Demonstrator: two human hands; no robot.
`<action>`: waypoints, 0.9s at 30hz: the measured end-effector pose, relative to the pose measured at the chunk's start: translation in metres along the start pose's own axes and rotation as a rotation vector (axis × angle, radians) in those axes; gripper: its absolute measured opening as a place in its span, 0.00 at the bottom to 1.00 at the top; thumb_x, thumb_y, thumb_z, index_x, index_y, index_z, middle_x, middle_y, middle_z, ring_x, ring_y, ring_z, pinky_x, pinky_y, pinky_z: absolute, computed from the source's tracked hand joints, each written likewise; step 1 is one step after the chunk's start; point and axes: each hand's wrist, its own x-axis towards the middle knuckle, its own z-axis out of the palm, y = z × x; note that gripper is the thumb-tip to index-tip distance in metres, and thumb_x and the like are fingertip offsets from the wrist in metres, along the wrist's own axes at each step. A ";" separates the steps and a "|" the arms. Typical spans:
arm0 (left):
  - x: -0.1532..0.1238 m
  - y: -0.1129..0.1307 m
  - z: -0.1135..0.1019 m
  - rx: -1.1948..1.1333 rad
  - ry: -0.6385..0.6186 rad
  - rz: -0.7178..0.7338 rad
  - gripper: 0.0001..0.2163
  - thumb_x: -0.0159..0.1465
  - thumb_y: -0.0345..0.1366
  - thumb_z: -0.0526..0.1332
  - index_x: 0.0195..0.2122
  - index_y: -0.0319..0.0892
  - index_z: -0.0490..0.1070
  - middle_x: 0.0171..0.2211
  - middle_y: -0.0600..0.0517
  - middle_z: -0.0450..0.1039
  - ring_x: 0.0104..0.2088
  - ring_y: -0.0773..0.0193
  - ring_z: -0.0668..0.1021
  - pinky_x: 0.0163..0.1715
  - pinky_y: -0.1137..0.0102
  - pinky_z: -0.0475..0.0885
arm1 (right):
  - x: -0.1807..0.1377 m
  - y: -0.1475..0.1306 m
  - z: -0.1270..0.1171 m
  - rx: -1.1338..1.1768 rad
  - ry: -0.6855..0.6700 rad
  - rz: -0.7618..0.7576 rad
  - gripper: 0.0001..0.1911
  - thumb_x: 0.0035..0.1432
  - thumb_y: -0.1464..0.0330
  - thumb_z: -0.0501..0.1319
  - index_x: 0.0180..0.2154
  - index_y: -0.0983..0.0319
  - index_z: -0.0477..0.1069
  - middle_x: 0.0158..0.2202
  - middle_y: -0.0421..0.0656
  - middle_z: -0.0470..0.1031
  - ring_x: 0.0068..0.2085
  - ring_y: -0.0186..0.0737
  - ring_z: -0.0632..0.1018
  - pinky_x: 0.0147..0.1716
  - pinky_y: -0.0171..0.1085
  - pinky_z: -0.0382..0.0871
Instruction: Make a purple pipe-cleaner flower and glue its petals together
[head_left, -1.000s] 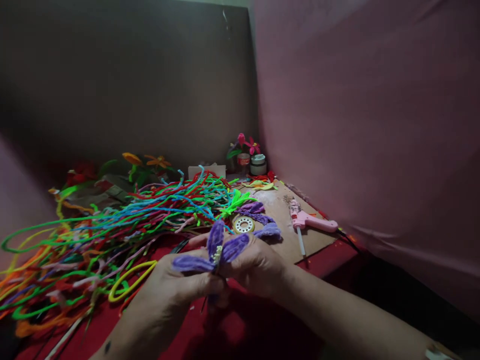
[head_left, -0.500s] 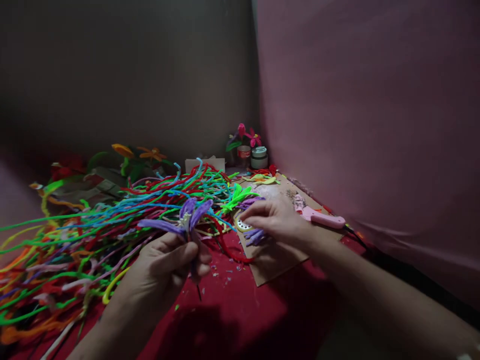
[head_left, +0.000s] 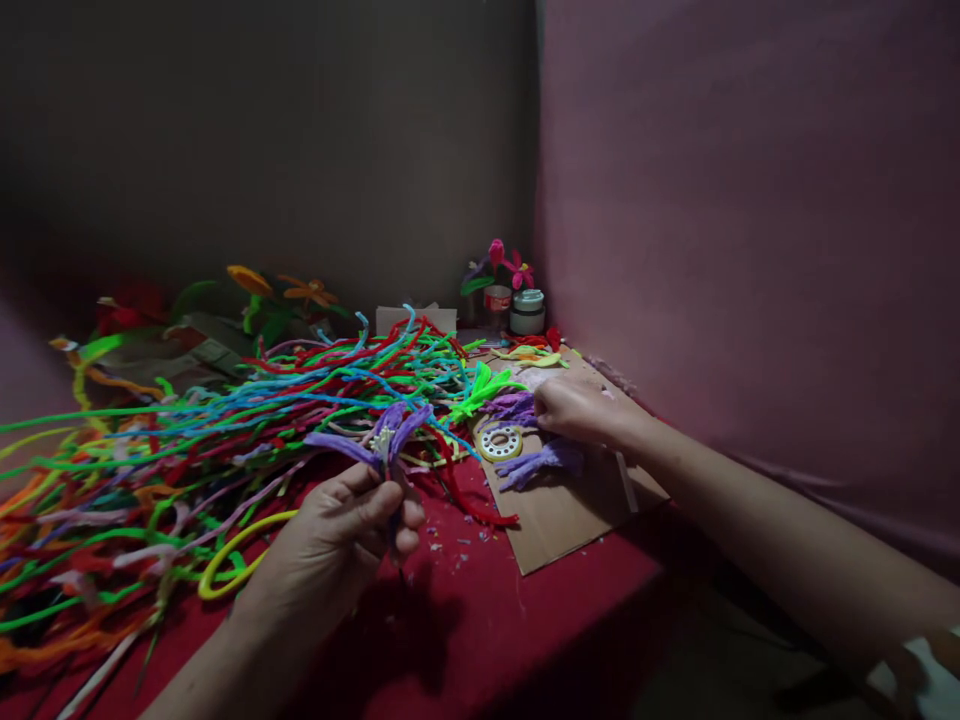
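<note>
My left hand [head_left: 356, 520] is closed around the stem of a purple pipe-cleaner flower [head_left: 405, 428], held upright above the red table. Its petals spread outward, and pale stamens stand in the middle. My right hand [head_left: 574, 408] is curled shut above the cardboard sheet [head_left: 559, 525]; whatever it grips, if anything, is hidden. Close to its fingers lie a darker purple pipe-cleaner bundle [head_left: 510, 405] and a lighter purple bundle [head_left: 540, 464]. Left of these sits a round yellow-rimmed spool [head_left: 499, 443] with holes. A narrow pale strip [head_left: 627, 483] shows below my right wrist.
A large tangle of coloured pipe cleaners [head_left: 247, 420] covers the left side. A green bundle [head_left: 484, 390] lies beside the cardboard. Behind stand a lidded jar [head_left: 527, 312] and pink flowers [head_left: 517, 268] in a cup. A pink cloth [head_left: 750, 250] hangs at right.
My right hand has moved slightly right and closed its fingers. The pink glue gun seen earlier on the cardboard no longer shows. My left hand still holds the flower; the view has shifted a little.
</note>
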 end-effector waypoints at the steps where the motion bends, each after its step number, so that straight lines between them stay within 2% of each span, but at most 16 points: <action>1: 0.000 0.000 -0.001 -0.004 -0.011 -0.007 0.11 0.44 0.28 0.68 0.22 0.39 0.65 0.16 0.52 0.72 0.14 0.70 0.71 0.13 0.80 0.66 | 0.002 0.002 -0.003 0.002 0.024 -0.001 0.05 0.42 0.76 0.57 0.20 0.66 0.70 0.21 0.46 0.70 0.24 0.36 0.68 0.23 0.34 0.50; 6: 0.002 0.002 -0.002 -0.048 -0.050 0.003 0.09 0.46 0.25 0.67 0.25 0.39 0.67 0.18 0.53 0.73 0.17 0.70 0.73 0.16 0.79 0.68 | 0.007 0.008 -0.016 0.092 0.138 0.018 0.05 0.46 0.74 0.54 0.25 0.64 0.68 0.22 0.43 0.71 0.23 0.33 0.68 0.22 0.33 0.52; 10: 0.004 0.002 -0.002 -0.107 -0.061 0.005 0.07 0.49 0.24 0.65 0.26 0.39 0.68 0.18 0.53 0.72 0.17 0.70 0.73 0.17 0.79 0.68 | 0.003 0.004 -0.014 0.202 0.157 0.004 0.05 0.47 0.75 0.53 0.29 0.63 0.65 0.23 0.40 0.71 0.22 0.30 0.70 0.21 0.31 0.55; 13: 0.008 -0.001 -0.004 -0.141 -0.038 -0.001 0.05 0.51 0.24 0.63 0.26 0.38 0.69 0.19 0.52 0.73 0.18 0.70 0.74 0.18 0.79 0.69 | -0.002 0.000 -0.010 0.316 0.206 -0.040 0.06 0.46 0.77 0.53 0.28 0.63 0.65 0.23 0.38 0.70 0.22 0.30 0.70 0.22 0.30 0.57; 16: 0.011 -0.005 -0.006 -0.165 0.024 -0.009 0.05 0.53 0.23 0.61 0.29 0.37 0.71 0.25 0.49 0.75 0.23 0.66 0.77 0.22 0.76 0.72 | -0.013 -0.009 -0.008 0.437 0.348 -0.160 0.07 0.44 0.79 0.54 0.26 0.64 0.65 0.22 0.38 0.68 0.24 0.31 0.69 0.23 0.31 0.59; 18: 0.011 -0.007 -0.006 -0.189 0.041 -0.017 0.06 0.55 0.23 0.59 0.32 0.37 0.72 0.30 0.47 0.76 0.28 0.64 0.78 0.27 0.72 0.74 | -0.024 -0.021 -0.006 0.460 0.465 -0.294 0.07 0.44 0.80 0.54 0.27 0.64 0.66 0.23 0.38 0.68 0.25 0.31 0.69 0.25 0.31 0.61; 22: 0.006 -0.008 0.000 -0.200 -0.009 -0.071 0.06 0.57 0.25 0.58 0.36 0.37 0.72 0.37 0.44 0.76 0.36 0.59 0.78 0.34 0.67 0.75 | -0.047 -0.049 0.004 0.413 0.725 -0.531 0.07 0.50 0.79 0.54 0.30 0.63 0.64 0.28 0.42 0.71 0.31 0.34 0.72 0.32 0.34 0.66; 24: 0.003 -0.009 0.004 -0.196 -0.053 -0.097 0.05 0.57 0.26 0.59 0.34 0.36 0.71 0.37 0.43 0.75 0.37 0.57 0.78 0.34 0.65 0.74 | -0.055 -0.059 0.011 0.374 0.778 -0.583 0.07 0.53 0.79 0.53 0.32 0.62 0.63 0.30 0.43 0.72 0.34 0.36 0.73 0.34 0.35 0.67; 27: -0.002 -0.009 0.008 -0.193 -0.144 -0.137 0.03 0.56 0.28 0.60 0.33 0.37 0.70 0.33 0.43 0.76 0.34 0.56 0.78 0.31 0.65 0.74 | -0.062 -0.065 0.023 0.313 0.792 -0.657 0.07 0.55 0.79 0.53 0.34 0.62 0.62 0.34 0.46 0.72 0.38 0.37 0.74 0.37 0.37 0.69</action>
